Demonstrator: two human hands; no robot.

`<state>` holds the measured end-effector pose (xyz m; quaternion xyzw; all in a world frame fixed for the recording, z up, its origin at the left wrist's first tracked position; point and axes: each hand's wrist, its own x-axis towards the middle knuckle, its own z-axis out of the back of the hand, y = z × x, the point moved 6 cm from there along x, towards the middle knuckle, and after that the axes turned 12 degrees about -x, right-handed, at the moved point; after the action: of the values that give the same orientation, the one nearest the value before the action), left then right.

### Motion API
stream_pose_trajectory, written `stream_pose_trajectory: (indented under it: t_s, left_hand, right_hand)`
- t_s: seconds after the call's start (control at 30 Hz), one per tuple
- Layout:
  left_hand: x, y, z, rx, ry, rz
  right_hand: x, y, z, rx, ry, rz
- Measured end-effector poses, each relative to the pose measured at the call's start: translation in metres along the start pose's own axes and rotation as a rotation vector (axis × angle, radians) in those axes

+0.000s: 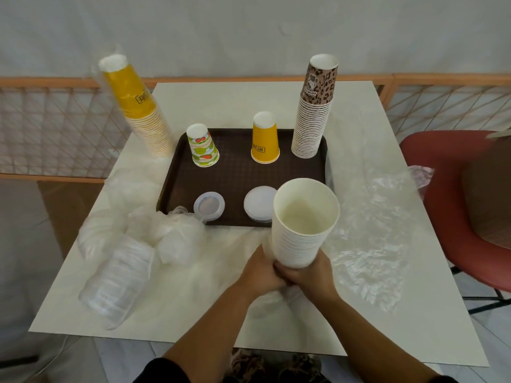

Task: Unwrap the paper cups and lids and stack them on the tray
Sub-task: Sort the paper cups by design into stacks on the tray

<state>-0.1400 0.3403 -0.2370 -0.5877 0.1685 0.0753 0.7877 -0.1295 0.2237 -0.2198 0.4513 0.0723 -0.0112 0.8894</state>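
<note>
1. Both hands clasp the base of a white paper-cup stack (302,225), mouth up and tilted toward the camera, above the near half of the table (359,313); the left hand (261,272) and right hand (307,275) curl tightly around its bottom end, the two grips touching each other.

2. Clear plastic wrap (367,244) lies crumpled on the table just right of the grip, and a thin film seems to trail below the hands, though blur leaves that uncertain.

3. The brown tray (240,178) sits just beyond the grip. On it stand a leopard-print cup stack (312,120) at the far right, a yellow cup (265,140) and a fruit-print cup (202,146), all upside down, with two lids (209,205) (258,203) nearest the hands.

4. A tall yellow cup stack (138,106), apparently in its sleeve, leans beyond and to the left of the grip, off the tray; wrapped lids (116,277) lie to the left.

5. The step in hand appears to be freeing the white stack from its wrap. The next move likely calls for inverting it and setting it on a bare patch of tray, clear of the lids.
</note>
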Motion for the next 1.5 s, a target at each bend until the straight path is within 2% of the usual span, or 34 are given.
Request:
stream_pose_trajectory:
  t_s: [0.1,0.27,0.5,0.6,0.67,0.77,1.0,1.17,1.37,1.5]
  left_hand:
    - [-0.005,-0.006,0.006,-0.031,0.089,-0.028]
    - [-0.024,-0.04,0.025,-0.284,-0.237,-0.144]
    - [-0.034,-0.065,0.03,-0.231,-0.263,-0.167]
    - [-0.039,-0.088,0.047,-0.323,-0.36,-0.223]
    - [-0.042,-0.105,0.064,-0.429,-0.424,-0.276]
    - [-0.048,-0.123,0.093,-0.423,-0.48,-0.35]
    - [-0.053,-0.068,0.097,-0.416,-0.637,-0.215]
    - [-0.047,-0.033,0.091,-0.378,-0.682,-0.164]
    - [-0.047,-0.033,0.085,-0.316,-0.72,-0.171]
    - [-0.059,-0.028,0.068,-0.433,-0.828,-0.145]
  right_hand:
    - [-0.001,-0.004,0.002,0.02,0.018,0.036]
    - [-0.003,0.004,-0.001,0.003,0.07,0.055]
    - [-0.008,0.022,0.01,-0.042,0.166,0.052]
    - [-0.003,0.029,0.011,-0.257,0.242,0.052]
    - [0.0,0.023,0.017,-0.279,0.178,0.052]
    - [-0.003,0.016,0.031,-0.265,0.078,0.101]
    - [0.004,0.027,0.048,-0.117,0.019,0.074]
    - [0.0,0.038,0.058,-0.003,0.014,0.09]
    - [-0.001,0.044,0.067,0.06,0.006,0.151]
    - [0.0,0.044,0.073,0.174,-0.019,0.144]
